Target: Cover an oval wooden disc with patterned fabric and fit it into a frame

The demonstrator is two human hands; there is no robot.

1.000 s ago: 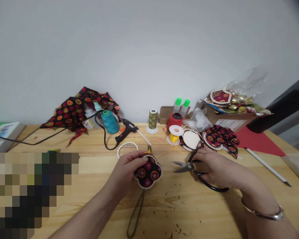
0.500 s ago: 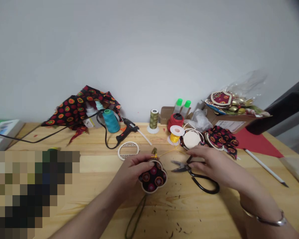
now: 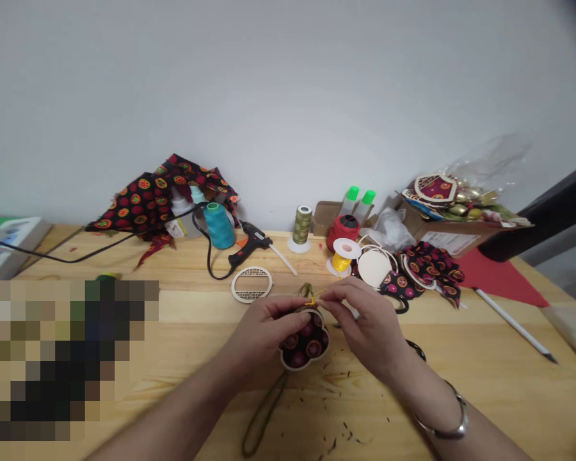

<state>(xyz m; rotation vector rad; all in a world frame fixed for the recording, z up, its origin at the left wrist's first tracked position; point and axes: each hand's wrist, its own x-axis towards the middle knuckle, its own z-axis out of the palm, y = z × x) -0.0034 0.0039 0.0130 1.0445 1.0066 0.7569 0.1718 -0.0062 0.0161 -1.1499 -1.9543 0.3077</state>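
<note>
My left hand [image 3: 273, 323] is closed on a flower-shaped ornament [image 3: 304, 346] with a pale wooden rim and dark fabric printed with round motifs. An olive cord loop [image 3: 264, 416] hangs from its lower edge, and more olive cord sticks up at the top. Yellow thread [image 3: 312, 299] is wound there. My right hand [image 3: 360, 320] pinches the yellow thread close beside the ornament's top. Under the right hand lie black-handled scissors [image 3: 416, 350], mostly hidden. The thread spool [image 3: 342, 261] stands just beyond.
Behind lie a glue gun [image 3: 252, 246], an oval wooden frame [image 3: 251, 285], a teal thread cone [image 3: 219, 227] and an olive spool [image 3: 302, 227]. A cardboard box [image 3: 446, 240] of ornaments sits at the right, near a white pencil [image 3: 513, 323]. Dark scraps dot the table [image 3: 365, 410].
My right hand has moved left from above the scissors to the ornament's top and now pinches the thread. My left hand still holds the ornament. The view has shifted slightly.
</note>
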